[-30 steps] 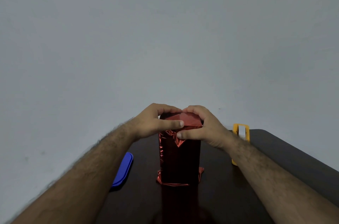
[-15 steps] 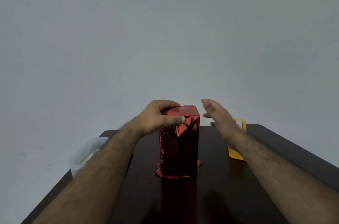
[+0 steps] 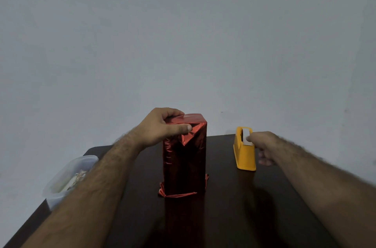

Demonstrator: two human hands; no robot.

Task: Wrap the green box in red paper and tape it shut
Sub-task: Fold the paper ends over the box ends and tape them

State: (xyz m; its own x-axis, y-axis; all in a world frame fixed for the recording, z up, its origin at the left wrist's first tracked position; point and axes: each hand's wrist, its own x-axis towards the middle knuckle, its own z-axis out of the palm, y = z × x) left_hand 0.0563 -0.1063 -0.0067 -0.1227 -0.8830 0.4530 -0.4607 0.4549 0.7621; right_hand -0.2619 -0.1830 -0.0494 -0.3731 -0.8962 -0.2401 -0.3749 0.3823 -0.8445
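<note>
Top fold held down, tape being fetched.

Green box standing upright mid-desk (image 3: 223,217), fully covered in red paper (image 3: 184,158); bottom flaps crumpled, top flaps folded but not yet taped. Left hand (image 3: 162,125) gripping the folded top. Right hand (image 3: 262,143), off the box since half a second ago, now at the yellow tape dispenser (image 3: 244,156), apparently pinching the tape end; grip partly hidden. Taping remains.

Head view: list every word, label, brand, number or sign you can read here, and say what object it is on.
None can be read.
Red-wrapped box: plain shiny foil, no print.
Yellow tape dispenser: no visible marking.
Clear plastic container: its contents are too blurred to show any text.
</note>
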